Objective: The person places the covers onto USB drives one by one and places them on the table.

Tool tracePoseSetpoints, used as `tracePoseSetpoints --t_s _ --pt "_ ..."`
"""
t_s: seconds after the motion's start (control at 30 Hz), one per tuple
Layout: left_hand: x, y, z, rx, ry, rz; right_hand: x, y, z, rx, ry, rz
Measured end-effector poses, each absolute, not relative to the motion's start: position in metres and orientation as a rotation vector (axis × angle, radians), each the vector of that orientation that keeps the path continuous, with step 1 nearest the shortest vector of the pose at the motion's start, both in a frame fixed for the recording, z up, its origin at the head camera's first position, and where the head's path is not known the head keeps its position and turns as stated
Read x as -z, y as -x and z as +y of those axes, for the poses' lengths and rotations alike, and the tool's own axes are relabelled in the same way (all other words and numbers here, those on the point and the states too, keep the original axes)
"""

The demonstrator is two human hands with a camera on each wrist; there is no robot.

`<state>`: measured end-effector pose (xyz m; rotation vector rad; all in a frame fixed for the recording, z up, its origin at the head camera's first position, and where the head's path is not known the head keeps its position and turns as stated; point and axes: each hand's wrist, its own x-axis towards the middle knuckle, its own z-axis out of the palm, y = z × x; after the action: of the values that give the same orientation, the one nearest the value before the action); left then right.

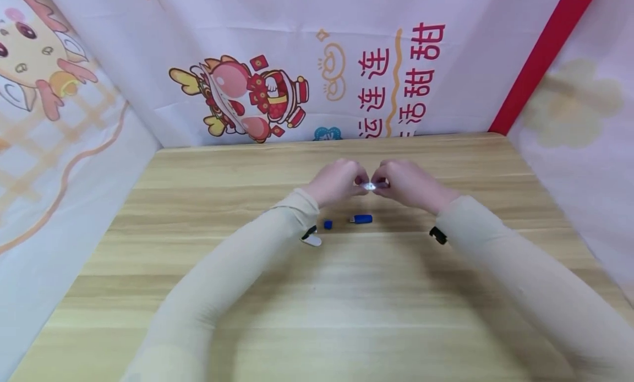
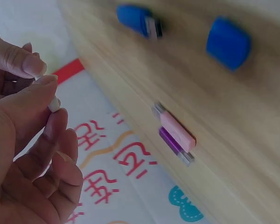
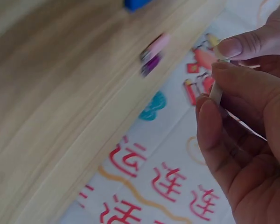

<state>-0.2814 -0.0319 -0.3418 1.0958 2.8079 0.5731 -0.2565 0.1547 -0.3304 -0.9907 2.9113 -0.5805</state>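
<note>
Both hands meet above the back part of the table, fingertips close together. My left hand (image 1: pixel 339 181) pinches a small white piece (image 2: pixel 54 104) between thumb and finger. Facing it, my right hand (image 1: pixel 408 184) also pinches a small white piece (image 3: pixel 216 94), whose middle shines brightly in the head view. I cannot tell what kind of thing it is, since fingers cover most of it. Nearer to me lie an uncapped blue USB stick (image 1: pixel 362 219), metal plug pointing left, and its blue cap (image 1: pixel 328 224).
A pink USB stick (image 2: pixel 177 131) and a purple USB stick (image 2: pixel 170 140) lie side by side near the back edge of the wooden table (image 1: pixel 317 316). Behind the table hangs a printed cloth (image 1: pixel 297 18) with red characters. Similar cloth stands along both sides.
</note>
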Motion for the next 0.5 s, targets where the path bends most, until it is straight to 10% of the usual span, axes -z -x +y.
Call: tracePoseSetpoints --t_s 0.5 --pt "0.358 0.349 -0.010 -0.547 -0.946 2.747 0.348 0.330 0.165 0.492 0.871 2.816"
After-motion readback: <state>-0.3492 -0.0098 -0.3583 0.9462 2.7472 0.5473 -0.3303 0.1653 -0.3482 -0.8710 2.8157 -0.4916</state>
